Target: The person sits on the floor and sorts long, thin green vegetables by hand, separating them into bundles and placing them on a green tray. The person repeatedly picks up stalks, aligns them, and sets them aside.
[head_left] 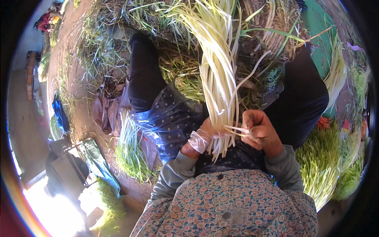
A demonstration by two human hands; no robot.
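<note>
A long bundle of pale stalks with yellow-green leaves, which look like blanched chives (220, 86), lies between the knees, its white ends towards my body. My left hand (208, 133), in a thin clear glove, is closed around the bundle near those ends. Just right of it, my right hand (256, 130) pinches a thin pale strand (237, 129) between thumb and fingers; the strand reaches across to the bundle. Part of my left hand's fingers is hidden behind the stalks.
Green-and-white bundles (128, 148) lie at the left, larger ones (319, 160) at the right. Loose leaves and straw (103, 53) cover the ground ahead. A green sheet (318, 38) lies at the upper right, a blue bag (60, 114) far left. Another person (44, 22) is at the upper left.
</note>
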